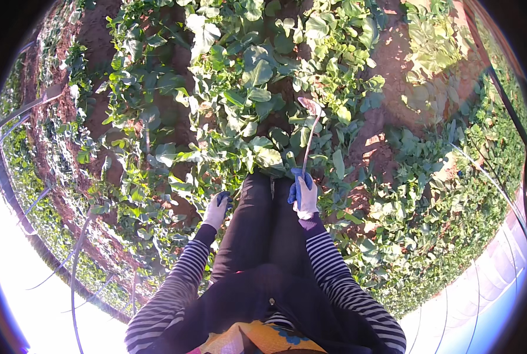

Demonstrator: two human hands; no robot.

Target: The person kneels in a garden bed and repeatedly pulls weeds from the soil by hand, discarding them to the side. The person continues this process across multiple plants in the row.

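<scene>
My right hand (306, 194), in a white knit glove with a blue coated palm, is closed around the lower end of a small hoe-like hand tool (309, 141). Its thin shaft points away from me, and the angled metal blade (311, 106) lies over the leaves. In a matching glove, my left hand (217, 209) hangs beside my left thigh, close to leafy plants (184, 186). Its fingers are curled, and whether anything is inside them is hidden. Broad-leaved green crop plants (257, 75) grow in front of my knees.
Strips of bare reddish soil (378, 88) run between the plant rows. Thin curved poles (498, 88) rise on the right, with another pole (80, 248) on the left. Pale sheeting (475, 283) borders the field at lower right. My dark trousers (250, 230) fill the near middle.
</scene>
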